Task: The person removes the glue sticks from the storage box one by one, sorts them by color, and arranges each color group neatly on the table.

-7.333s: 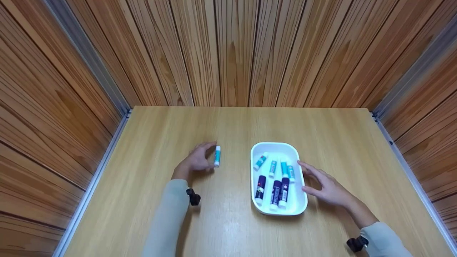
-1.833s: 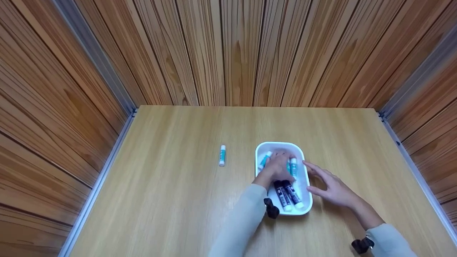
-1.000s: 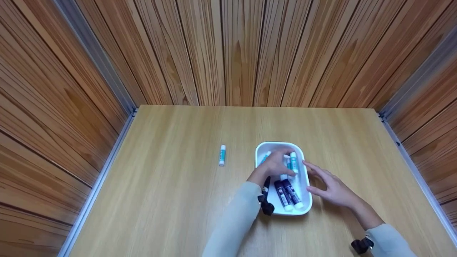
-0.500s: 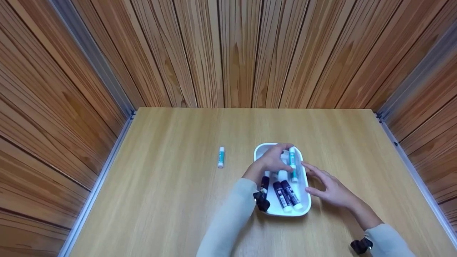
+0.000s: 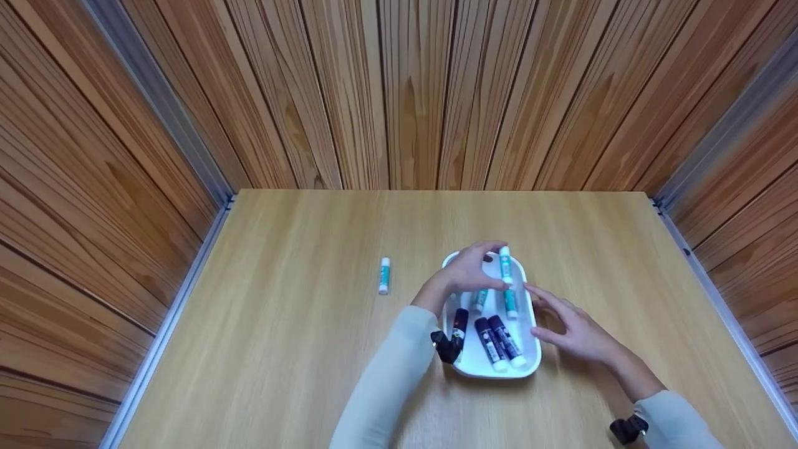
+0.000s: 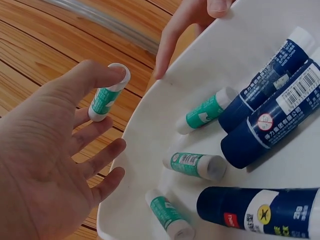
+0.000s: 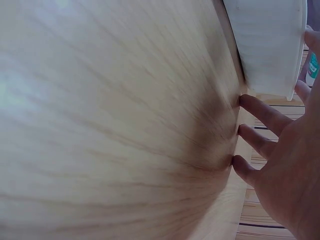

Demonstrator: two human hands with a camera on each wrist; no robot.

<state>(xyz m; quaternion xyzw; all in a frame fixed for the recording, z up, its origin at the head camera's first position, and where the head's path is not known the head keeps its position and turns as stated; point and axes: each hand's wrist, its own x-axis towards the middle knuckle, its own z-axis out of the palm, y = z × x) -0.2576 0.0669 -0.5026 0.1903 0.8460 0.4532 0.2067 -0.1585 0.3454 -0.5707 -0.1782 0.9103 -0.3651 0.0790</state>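
My left hand pinches a small teal glue stick with white ends between thumb and fingers, over the far part of the white tray. In the left wrist view this glue stick is raised off the tray, its other fingers spread. Inside the tray lie three small teal glue sticks and three thicker navy glue sticks. My right hand touches the tray's right side with thumb and index finger. Its other fingertips rest on the table in the right wrist view.
Another teal glue stick lies by itself on the wooden table, left of the tray. Wood-panelled walls with metal corner rails enclose the table at the back and sides.
My left hand earlier left a teal glue stick on the table, then reached into the tray. It now lifts another teal one up and away from the others. The right hand stays at the tray.
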